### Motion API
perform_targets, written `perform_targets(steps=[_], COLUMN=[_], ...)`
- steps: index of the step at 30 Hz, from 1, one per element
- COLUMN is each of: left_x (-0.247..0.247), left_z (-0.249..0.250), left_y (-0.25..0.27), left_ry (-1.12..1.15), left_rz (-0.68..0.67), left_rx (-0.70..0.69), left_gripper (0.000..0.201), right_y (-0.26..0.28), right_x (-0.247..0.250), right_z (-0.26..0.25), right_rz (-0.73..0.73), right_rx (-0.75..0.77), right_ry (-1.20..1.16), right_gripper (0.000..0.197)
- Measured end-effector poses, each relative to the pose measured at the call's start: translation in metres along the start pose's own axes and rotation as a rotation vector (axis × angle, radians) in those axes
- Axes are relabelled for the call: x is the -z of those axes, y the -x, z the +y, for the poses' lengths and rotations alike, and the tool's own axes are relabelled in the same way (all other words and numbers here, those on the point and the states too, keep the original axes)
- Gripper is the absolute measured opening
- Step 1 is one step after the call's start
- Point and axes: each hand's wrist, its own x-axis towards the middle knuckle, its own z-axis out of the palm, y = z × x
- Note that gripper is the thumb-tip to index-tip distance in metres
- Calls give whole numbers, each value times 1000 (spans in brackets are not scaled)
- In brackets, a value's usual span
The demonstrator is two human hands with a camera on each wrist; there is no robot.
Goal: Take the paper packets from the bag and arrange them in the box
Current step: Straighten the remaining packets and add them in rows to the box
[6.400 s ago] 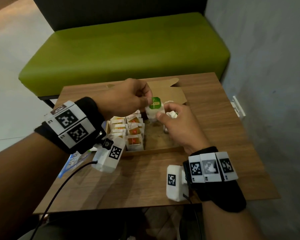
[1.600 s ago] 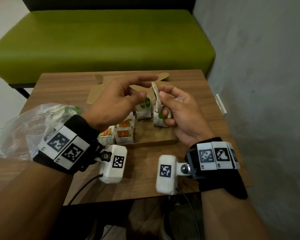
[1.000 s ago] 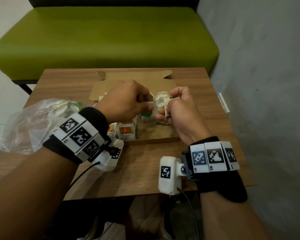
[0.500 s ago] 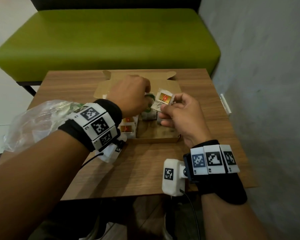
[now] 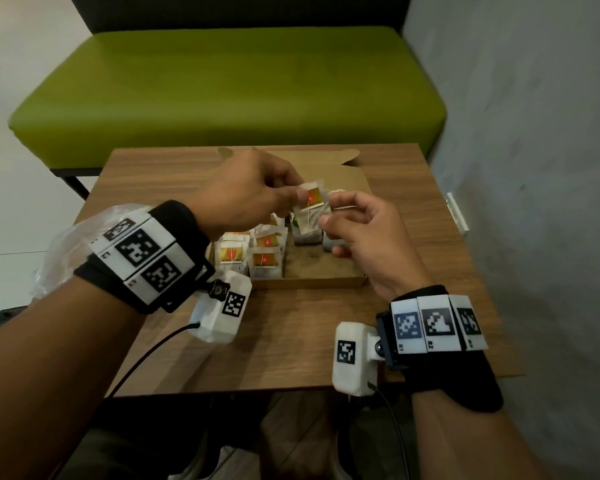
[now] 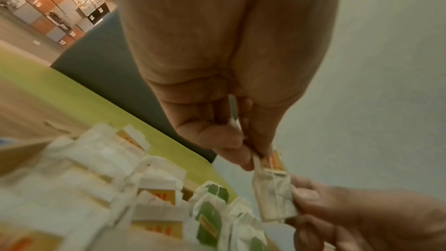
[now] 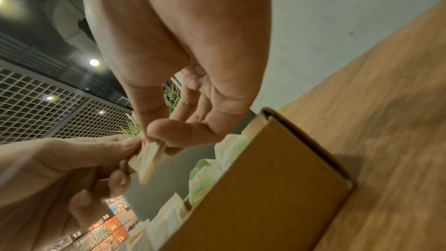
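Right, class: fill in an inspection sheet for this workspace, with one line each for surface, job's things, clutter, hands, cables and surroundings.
Surface: wooden table, box on it.
Job's things: open cardboard box with orange-label packets standing at its left and green-label packets mid-box; one orange-label packet held above the box; plastic bag at the table's left.
Clutter: nothing seen.
Hands: left hand pinches the held packet's top, right hand pinches its lower edge.
Cables: black cable from the left wrist camera.
Surroundings: green bench, grey wall.
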Motion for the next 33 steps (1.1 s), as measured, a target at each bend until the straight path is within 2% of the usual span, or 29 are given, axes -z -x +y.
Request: perform_targets(steps=[3,6,11,16,19,22,27,31,33], left_x=[8,13,19,21,18,15,9,9,9], left_z=[-4,-5,-19,-42,-47,-49,-49,-49,-51], left_y=[11,25,40,50,51,53,57,57,57], left_ry=[-77,-131,-193,-287,-365,-358,-337,-406,-428], left_rz=[29,-10,-32,-168,-140,-80,68,-66,-122], left_rx=[-37,-85,-103,-37,-43,-58,-163,-141,-130], left_gripper=[8,6,9,11,9,12,12,25,17], right_y=[4,5,6,11,13,13,13,13,13], right_x=[-3,-8,-22,-27,-34,-37,-38,-38,-37], right_z=[-3,-2,3,2,-2,-4,-5,-5,-5], right_rz=[-32,-90,-198,-374,-448,-468,-459,-437,-433], right_rx=[48,91,164,62,26,-4,-24,-35,-39], right_ry=[117,178,370,664,822,913,921,914,903], right_gripper=[19,28,12,18,24,32,28,27,27])
